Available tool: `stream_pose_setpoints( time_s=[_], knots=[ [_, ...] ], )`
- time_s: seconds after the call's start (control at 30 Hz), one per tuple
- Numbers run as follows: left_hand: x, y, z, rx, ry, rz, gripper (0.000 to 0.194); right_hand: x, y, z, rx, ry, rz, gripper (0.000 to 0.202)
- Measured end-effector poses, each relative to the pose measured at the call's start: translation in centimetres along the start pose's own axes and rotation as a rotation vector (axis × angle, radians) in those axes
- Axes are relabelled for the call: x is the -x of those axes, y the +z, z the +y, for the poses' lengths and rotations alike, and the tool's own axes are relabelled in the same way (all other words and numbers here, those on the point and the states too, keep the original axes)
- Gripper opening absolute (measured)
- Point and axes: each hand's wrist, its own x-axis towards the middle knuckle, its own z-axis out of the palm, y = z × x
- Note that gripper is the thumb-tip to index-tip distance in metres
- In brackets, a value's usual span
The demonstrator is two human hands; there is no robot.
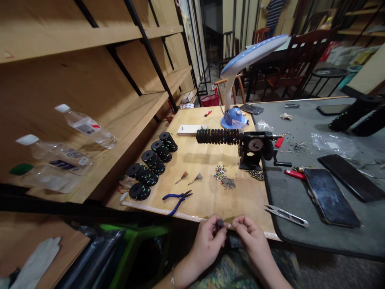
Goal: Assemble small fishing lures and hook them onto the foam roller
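At the table's front edge, my left hand (209, 240) is closed on a small dark piece (220, 223) whose kind I cannot make out. Just to its right, my right hand (248, 233) has thumb and forefinger pinched together; whatever is between them is too small to name. Beyond the hands lie a pile of coloured beads (220, 172) and a heap of small metal pieces (229, 184). Two small brush-like bundles (196, 178) rest left of the beads. Blue-handled pliers (177, 199) lie spread on the wood, nearer my left hand.
Several black foam rolls (153, 161) line the left edge. A black hand-crank winder (254, 148) carries a row of black discs (217, 136). Behind stands a blue lamp (233, 116). On the grey mat (279, 184) lie thread snips (287, 215) and a phone (332, 196). Shelves (126, 124) flank the left.
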Motion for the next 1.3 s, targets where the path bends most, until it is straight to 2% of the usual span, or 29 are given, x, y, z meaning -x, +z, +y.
stream_pose_setpoints(
  time_s=[0.2, 0.37, 0.57, 0.8, 1.0, 1.13, 1.3],
  knots=[
    [-0.3, 0.4, 0.0, -0.161, 0.057, 0.067, 0.006, 0.0, 0.1, -0.1, 0.061, -0.02, -0.024, 0.043],
    [-0.4, 0.6, 0.2, -0.126, 0.023, 0.087, 0.011, 0.0, 0.1, -0.3, 0.125, -0.086, -0.052, 0.042],
    [-0.7, -0.7, 1.4, -0.131, 0.05, 0.078, 0.011, 0.0, -0.3, -1.0, 0.329, -0.149, -0.165, 0.036],
    [-1.0, -1.8, 2.2, -0.182, 0.127, 0.085, 0.013, 0.0, 0.0, -1.4, 0.593, -0.241, -0.2, 0.025],
    [-1.4, -1.8, 2.8, -0.186, 0.146, 0.079, 0.011, 0.2, 0.2, -2.5, 0.536, -0.279, -0.211, 0.025],
    [-1.8, -1.7, 2.9, -0.09, 0.156, 0.115, 0.01, 0.4, 0.4, -2.9, 0.483, -0.319, -0.174, 0.024],
    [-2.2, -1.3, 2.7, 0.01, 0.168, 0.194, 0.014, -0.1, 0.5, -2.6, 0.54, -0.4, -0.155, 0.017]
  ],
)
